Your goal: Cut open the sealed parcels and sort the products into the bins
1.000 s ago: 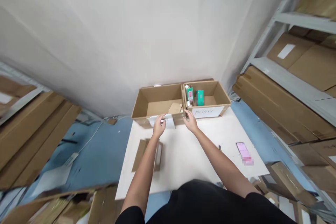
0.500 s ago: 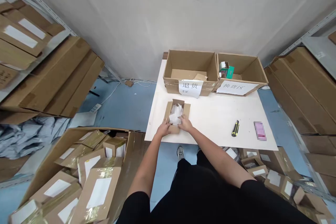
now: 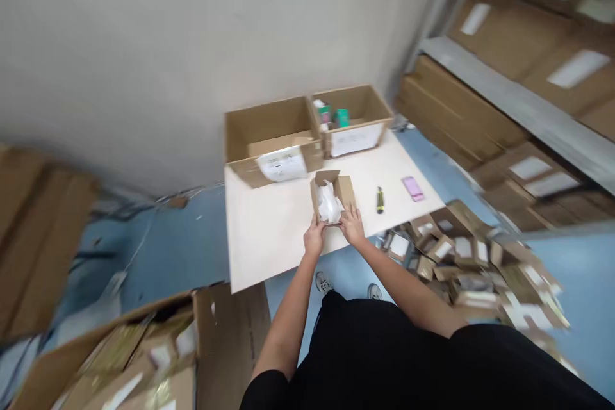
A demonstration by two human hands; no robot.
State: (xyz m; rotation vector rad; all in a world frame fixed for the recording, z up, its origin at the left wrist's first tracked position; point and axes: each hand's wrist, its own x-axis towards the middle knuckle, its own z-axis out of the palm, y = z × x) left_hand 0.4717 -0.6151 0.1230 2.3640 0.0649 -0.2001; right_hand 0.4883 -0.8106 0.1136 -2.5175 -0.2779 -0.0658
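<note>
A small open cardboard box (image 3: 344, 189) with white plastic wrapping (image 3: 329, 204) inside sits near the front edge of the white table (image 3: 269, 230). My left hand (image 3: 314, 239) grips the box's near left corner. At its near right corner, my right hand (image 3: 353, 225) grips it too. Both hands have fingers curled on the box's near edge. The picture is blurred by head motion.
Two larger open cartons with paper labels (image 3: 269, 141) (image 3: 358, 116) stand at the table's back edge. A yellow-black utility knife (image 3: 379, 199) and a pink phone (image 3: 412, 188) lie to the right. Many small parcels (image 3: 461, 256) cover the floor at right; a big carton of parcels (image 3: 144, 352) lies at left. Shelves hold boxes.
One second ago my hands were up at the back cartons. Half a second ago they held the small box at the front edge and still do. The view has swung and tilted.
</note>
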